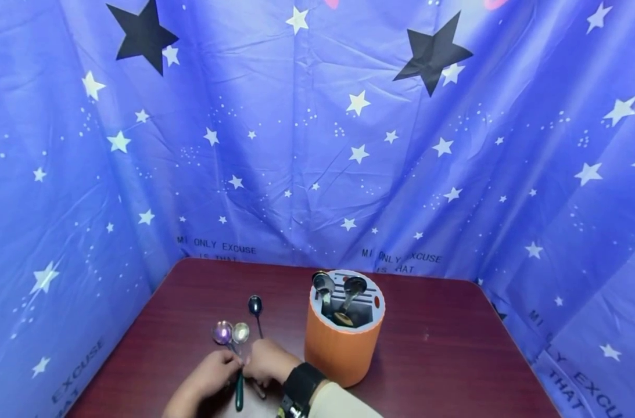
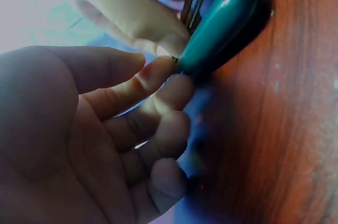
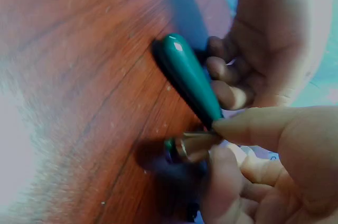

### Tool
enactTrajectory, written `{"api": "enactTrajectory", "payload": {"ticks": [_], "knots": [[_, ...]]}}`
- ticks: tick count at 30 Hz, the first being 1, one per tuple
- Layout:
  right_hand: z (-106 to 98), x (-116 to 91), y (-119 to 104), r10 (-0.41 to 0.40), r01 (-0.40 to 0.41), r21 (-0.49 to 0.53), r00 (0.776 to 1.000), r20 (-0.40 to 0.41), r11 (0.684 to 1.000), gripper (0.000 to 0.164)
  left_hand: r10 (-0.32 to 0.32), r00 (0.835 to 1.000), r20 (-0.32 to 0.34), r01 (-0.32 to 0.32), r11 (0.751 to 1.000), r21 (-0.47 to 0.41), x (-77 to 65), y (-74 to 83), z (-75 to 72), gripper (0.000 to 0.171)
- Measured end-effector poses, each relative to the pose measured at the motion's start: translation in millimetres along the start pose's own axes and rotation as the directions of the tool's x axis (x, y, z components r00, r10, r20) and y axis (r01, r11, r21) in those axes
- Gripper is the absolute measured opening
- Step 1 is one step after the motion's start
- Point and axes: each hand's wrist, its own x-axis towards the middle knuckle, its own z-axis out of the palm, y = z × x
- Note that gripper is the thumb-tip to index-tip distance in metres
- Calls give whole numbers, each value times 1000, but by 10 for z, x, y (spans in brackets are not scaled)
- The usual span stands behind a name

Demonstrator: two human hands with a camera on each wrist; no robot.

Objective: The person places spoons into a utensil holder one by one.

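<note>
In the head view, my left hand (image 1: 215, 371) and right hand (image 1: 270, 361) meet over spoons on the table. A green spoon handle (image 1: 239, 392) lies between them. Beyond my fingers show a purple-tinted spoon bowl (image 1: 222, 332), a pale silver one (image 1: 240, 332) and a dark spoon (image 1: 255, 305). The right wrist view shows my right thumb and forefinger pinching a gold-brown spoon handle (image 3: 196, 147), thumb tip right at the green handle's narrow end. My left fingers (image 2: 171, 129) are loosely bent, the forefinger tip at that narrow end, the thumb held apart from it.
An orange ribbed cutlery holder (image 1: 343, 354) with a slotted grey top stands right of my hands, several spoons upright in it. The dark red table (image 1: 442, 348) ends at a blue star-patterned curtain (image 1: 317, 145) behind and at both sides.
</note>
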Motion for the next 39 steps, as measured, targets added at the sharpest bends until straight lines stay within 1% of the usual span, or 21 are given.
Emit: {"api": "enactTrajectory", "payload": {"ticks": [1,3,5,7,9,11,13,14,16,17,18,20,23,24,27,29,32,35,37,39], "knots": [[-3,-20,14,10,-11,67,1000,14,998,35,3,1000,7,-3,1000,-9,-1,-2,5,23],[-27,-68,32,31,-41,199,998,52,979,32,11,1000,11,-11,1000,-26,-3,-1,14,25],[-48,-112,57,31,-53,314,997,75,948,30,17,1000,13,-16,1000,-27,-2,21,25,27],[-90,-150,80,15,-48,395,996,86,918,26,24,1000,10,-24,999,-40,5,51,36,27],[-152,-183,103,-16,-19,421,997,79,907,22,27,1000,7,-27,998,-65,27,84,43,26],[-228,-210,119,-51,19,416,997,65,909,18,19,1000,-16,-21,996,-89,52,129,38,25],[-308,-241,123,-86,53,424,995,59,904,16,-15,998,-56,8,992,-126,82,183,23,23],[-347,-263,122,-97,61,439,994,59,897,16,-39,996,-81,28,990,-139,99,218,12,22],[-423,-311,108,-115,66,496,991,67,866,15,-89,988,-128,64,981,-183,133,299,-17,23],[-460,-338,99,-120,63,528,990,74,847,15,-110,983,-146,77,974,-213,153,345,-30,23],[-492,-364,91,-124,64,548,990,73,834,16,-124,979,-162,82,966,-244,173,394,-45,24],[-552,-414,76,-133,79,561,989,57,824,17,-135,973,-185,76,952,-295,212,496,-65,26],[-627,-485,62,-154,107,552,987,38,827,18,-140,968,-207,55,928,-370,257,656,-90,27],[-645,-506,61,-162,117,551,986,33,827,19,-138,968,-212,49,924,-380,268,709,-97,26],[-710,-577,65,-180,149,543,984,5,826,20,-112,973,-204,21,915,-402,292,886,-117,23],[-779,-630,65,-187,176,544,982,-36,820,19,-70,978,-194,-13,918,-397,306,1028,-130,21],[-956,-715,44,-185,223,517,975,-124,826,16,-5,984,-180,-65,922,-382,323,1288,-151,21],[-1181,-838,-20,-169,258,503,962,-216,825,14,70,982,-174,-131,920,-369,327,1570,-171,25],[-1314,-944,-74,-144,269,498,951,-275,825,12,118,978,-170,-174,912,-371,322,1744,-179,26],[-1432,-1061,-124,-119,272,503,942,-315,821,10,159,973,-165,-211,902,-377,311,1898,-181,27]]}}
